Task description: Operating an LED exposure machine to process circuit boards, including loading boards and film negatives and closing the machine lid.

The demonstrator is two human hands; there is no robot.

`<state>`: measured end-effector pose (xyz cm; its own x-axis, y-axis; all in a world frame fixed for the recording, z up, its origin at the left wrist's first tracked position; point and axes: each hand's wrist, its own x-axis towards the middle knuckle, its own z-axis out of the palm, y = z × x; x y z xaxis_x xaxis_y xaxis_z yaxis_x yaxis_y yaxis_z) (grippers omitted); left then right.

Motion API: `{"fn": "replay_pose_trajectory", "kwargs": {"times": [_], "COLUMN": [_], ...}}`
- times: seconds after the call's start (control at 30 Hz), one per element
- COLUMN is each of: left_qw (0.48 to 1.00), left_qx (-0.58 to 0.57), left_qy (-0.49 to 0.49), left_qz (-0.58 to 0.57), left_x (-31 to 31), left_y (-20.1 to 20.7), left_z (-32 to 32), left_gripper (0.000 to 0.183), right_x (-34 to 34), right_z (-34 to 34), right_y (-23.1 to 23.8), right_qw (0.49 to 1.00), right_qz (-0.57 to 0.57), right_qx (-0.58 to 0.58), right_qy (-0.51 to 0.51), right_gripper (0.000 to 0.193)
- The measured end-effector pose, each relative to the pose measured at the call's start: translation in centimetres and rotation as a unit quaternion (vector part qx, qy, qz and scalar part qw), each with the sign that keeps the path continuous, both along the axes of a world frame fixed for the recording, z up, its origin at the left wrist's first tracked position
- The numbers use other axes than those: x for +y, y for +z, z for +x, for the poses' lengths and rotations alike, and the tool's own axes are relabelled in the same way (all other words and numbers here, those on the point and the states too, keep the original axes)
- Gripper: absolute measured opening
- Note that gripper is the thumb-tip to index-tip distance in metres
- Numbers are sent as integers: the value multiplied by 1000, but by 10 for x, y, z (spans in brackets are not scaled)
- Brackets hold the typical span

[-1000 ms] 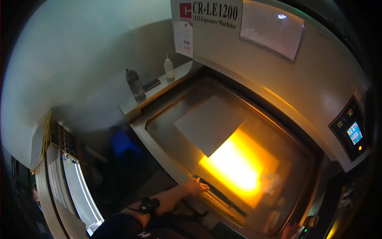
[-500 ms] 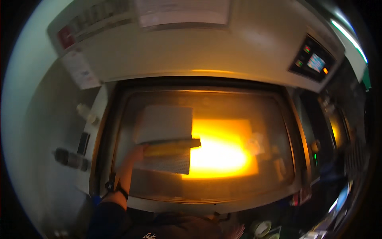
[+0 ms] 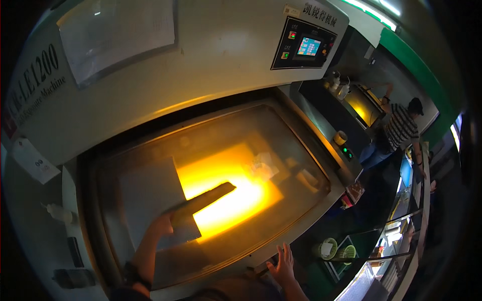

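Observation:
My left hand (image 3: 162, 227) is closed round the near end of a long, dark, flat bar (image 3: 205, 198) whose exact kind I cannot make out. The bar slants over a dark grey sheet (image 3: 148, 193) and reaches past its right edge. To the right of the sheet, bright yellow light (image 3: 251, 195) glows through the machine's flat bed (image 3: 271, 125). My right hand (image 3: 283, 267) hangs over the front edge of the machine, fingers spread, holding nothing.
Small pale pieces (image 3: 264, 166) lie on the bed's right part. A control panel (image 3: 304, 46) sits on the raised lid. Bottles (image 3: 59, 213) stand along the left ledge. Green baskets (image 3: 327, 248) are at the lower right. Farther right, another person (image 3: 401, 125) works at a second lit machine.
My view has swung to the right, so the other person and baskets show now. The bar points more obliquely over the light. My right hand has risen into view with fingers spread.

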<state>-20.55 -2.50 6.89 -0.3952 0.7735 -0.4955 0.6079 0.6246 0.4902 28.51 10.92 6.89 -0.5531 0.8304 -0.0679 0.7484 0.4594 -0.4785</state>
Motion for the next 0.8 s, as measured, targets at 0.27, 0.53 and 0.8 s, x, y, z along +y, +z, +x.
{"fn": "replay_pose_trajectory", "kwargs": {"times": [0.27, 0.53, 0.8], "left_qw": [993, 971, 943], "left_qx": [-44, 111, 199], "left_qy": [-91, 134, 246], "left_qz": [-60, -164, -104], "left_x": [-91, -59, -2], "left_y": [-46, 1, -7], "left_z": [161, 245, 382], "left_gripper": [74, 69, 59], "right_x": [95, 137, 189], "right_z": [-94, -150, -102], "right_y": [25, -39, -8], "right_qw": [862, 789, 749], "right_qz": [97, 90, 159], "right_qx": [-135, -30, -25], "right_qy": [480, 607, 642], "right_gripper": [69, 52, 46]}}
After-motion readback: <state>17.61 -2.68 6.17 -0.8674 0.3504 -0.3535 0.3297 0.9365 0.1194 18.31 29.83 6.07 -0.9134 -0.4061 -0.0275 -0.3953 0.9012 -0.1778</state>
